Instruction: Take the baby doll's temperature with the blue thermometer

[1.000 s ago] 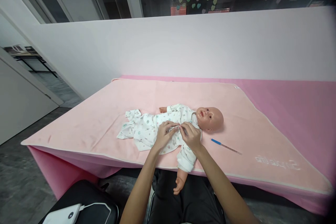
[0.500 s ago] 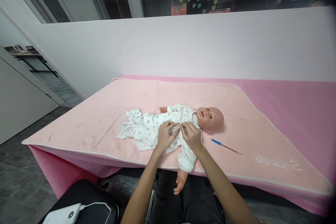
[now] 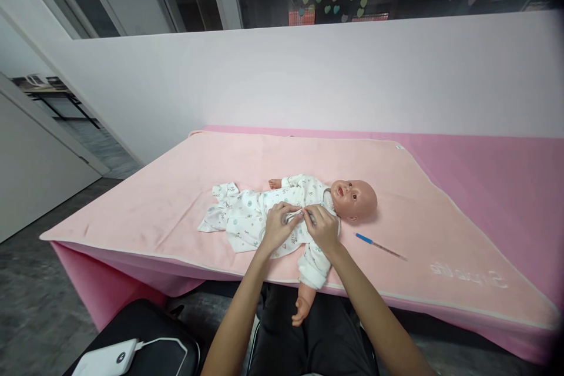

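Observation:
A baby doll [image 3: 356,198] lies on its back, head to the right, dressed in a white printed baby outfit [image 3: 247,211]. One doll arm hangs over the table's near edge, its sleeve bunched up. Over the doll's chest, my left hand [image 3: 277,224] pinches the front edge of the outfit. Close beside it, my right hand [image 3: 321,227] pinches the same cloth, the fingertips of both hands nearly meeting. Whatever small fastening may lie between the fingers is too small to make out. The outfit's leg end spreads flat to the left.
A peach blanket [image 3: 145,194] covers much of the pink table cover [image 3: 506,176]. To the right of the doll lies a blue-capped thin stick [image 3: 379,246]. A white power bank [image 3: 106,358] with a cable rests on a black seat at lower left. A white wall [image 3: 308,79] stands behind.
Almost nothing differs. Both hands keep their pinch on the outfit's front at the doll's chest, and the view has shifted very slightly.

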Demonstrator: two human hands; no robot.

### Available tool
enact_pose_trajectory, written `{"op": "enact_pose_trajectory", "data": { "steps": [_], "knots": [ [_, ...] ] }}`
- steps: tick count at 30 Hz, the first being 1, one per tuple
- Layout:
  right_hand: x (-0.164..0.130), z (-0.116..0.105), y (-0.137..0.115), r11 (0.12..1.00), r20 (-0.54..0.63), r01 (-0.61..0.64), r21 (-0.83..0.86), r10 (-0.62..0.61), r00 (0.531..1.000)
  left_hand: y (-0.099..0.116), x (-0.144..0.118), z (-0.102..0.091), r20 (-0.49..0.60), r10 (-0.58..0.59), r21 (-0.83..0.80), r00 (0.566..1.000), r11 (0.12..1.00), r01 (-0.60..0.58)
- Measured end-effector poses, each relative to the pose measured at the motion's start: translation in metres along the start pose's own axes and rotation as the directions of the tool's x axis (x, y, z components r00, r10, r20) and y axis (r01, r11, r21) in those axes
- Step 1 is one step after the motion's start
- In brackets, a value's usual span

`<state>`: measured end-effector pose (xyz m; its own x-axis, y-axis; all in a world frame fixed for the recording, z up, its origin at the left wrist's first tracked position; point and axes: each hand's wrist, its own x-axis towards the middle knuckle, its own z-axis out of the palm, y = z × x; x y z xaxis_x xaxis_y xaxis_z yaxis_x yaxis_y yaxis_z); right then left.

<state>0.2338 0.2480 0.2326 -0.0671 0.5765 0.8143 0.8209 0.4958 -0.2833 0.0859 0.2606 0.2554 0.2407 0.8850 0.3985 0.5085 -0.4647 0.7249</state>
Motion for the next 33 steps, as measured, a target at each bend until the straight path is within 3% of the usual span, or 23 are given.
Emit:
{"op": "enact_pose_trajectory", "data": {
  "steps": [11,19,33],
  "knots": [
    [0.0003,-0.0014,-0.0012,1.0,0.005,-0.002,0.019,0.002,1.0,-0.0001,-0.0004,-0.0026,0.001,-0.023,-0.129,1.0,0.991,0.022],
    [0.0007,-0.0036,-0.0027,0.999,0.004,0.011,0.047,-0.011,1.0,0.0033,-0.0022,-0.005,0.022,-0.013,-0.071,1.0,0.997,0.014],
    [0.0001,0.0,-0.0003,1.0,0.012,0.005,0.012,-0.006,1.0,-0.0021,-0.0005,-0.0045,0.034,-0.007,-0.126,0.999,0.992,0.011]
  ]
}}
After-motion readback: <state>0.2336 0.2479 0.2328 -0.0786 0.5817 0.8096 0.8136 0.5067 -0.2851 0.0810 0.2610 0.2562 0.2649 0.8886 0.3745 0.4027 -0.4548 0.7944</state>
